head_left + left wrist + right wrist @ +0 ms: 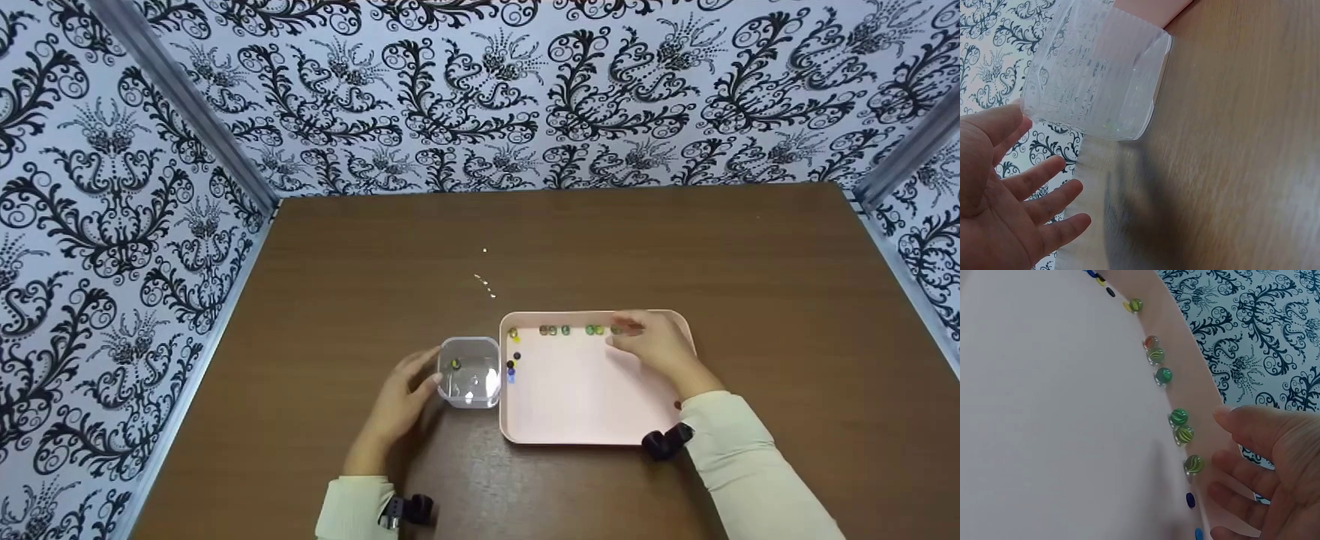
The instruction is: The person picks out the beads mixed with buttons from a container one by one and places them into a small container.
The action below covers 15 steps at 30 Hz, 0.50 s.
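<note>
Brown wooden table [675, 247] carries a shallow pale pink plastic tray [577, 401], near centre-right. Just left of it, touching or almost touching its left wall, sits a small clear square plastic container [470, 371] holding one yellowish-green marble [454, 364].

Left hand [397, 405] lies at the container's left side, fingers [1044, 174] straight and spread apart; the thumb tip meets the clear wall at its lower edge (wrist view), the other fingers are just off it. Nothing is gripped.

Right hand [656, 346] hovers over the far right part of the tray, fingers [1252, 430] loosely bent and slightly apart, holding nothing. Nearest to it is a striped green glass marble [1193, 464], just beside the fingertips, not touching as far as can be seen.

A row of glass marbles [1178, 418] lies along the tray's far wall, mostly green, one orange-tinted [1150, 342]. Small flat dark, blue and yellow beads [512, 366] cluster by the tray's left wall (a couple more blue ones [1190, 499] close to the right hand).

Tiny pale specks [485, 283] sit on the table beyond the tray. Black-and-white patterned walls [480, 82] enclose the table.
</note>
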Each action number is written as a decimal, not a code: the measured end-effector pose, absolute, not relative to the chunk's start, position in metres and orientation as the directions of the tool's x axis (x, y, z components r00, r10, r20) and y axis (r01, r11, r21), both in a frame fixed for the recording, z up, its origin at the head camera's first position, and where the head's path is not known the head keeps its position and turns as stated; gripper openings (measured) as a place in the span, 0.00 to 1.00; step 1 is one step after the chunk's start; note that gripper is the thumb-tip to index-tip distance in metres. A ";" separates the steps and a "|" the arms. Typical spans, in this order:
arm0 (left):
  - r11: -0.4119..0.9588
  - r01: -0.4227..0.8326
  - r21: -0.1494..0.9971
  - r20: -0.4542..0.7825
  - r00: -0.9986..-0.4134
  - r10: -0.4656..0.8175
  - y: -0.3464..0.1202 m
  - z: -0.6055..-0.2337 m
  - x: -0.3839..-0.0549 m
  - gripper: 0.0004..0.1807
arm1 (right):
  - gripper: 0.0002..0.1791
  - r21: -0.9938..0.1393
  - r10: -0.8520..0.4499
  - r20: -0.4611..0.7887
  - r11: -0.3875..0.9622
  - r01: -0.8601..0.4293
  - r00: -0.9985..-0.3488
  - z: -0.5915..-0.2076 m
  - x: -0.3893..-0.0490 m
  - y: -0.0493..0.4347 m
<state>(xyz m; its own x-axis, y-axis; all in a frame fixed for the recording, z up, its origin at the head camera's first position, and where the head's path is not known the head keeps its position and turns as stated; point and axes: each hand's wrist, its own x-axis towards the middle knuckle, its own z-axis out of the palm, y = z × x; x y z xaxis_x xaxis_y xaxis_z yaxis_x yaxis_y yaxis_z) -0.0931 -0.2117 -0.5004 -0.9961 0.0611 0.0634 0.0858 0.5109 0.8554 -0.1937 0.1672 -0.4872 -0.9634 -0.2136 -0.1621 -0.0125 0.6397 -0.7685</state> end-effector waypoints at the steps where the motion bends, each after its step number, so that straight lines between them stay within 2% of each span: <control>1: 0.506 0.087 0.858 0.064 -0.996 0.063 -0.212 -0.500 -0.093 0.22 | 0.26 -0.764 -0.214 -0.162 0.645 -0.015 -0.963 -0.488 -0.194 0.167; 9: 0.512 0.094 0.854 0.071 -0.995 0.064 -0.211 -0.499 -0.094 0.22 | 0.22 -0.764 -0.208 -0.109 0.643 -0.052 -0.972 -0.494 -0.195 0.167; 15: 0.510 0.097 0.855 0.075 -0.995 0.063 -0.212 -0.499 -0.094 0.22 | 0.18 -0.722 -0.176 -0.013 0.683 -0.112 -0.984 -0.498 -0.195 0.169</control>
<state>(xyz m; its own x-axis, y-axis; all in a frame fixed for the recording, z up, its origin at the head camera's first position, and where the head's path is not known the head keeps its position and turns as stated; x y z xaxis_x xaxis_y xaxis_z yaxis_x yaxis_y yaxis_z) -0.0939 -0.2117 -0.4985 -0.9952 0.0632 0.0746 0.0965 0.5097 0.8549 -0.1950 0.1692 -0.4984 -0.9844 -0.1757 -0.0129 -0.1125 0.6832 -0.7216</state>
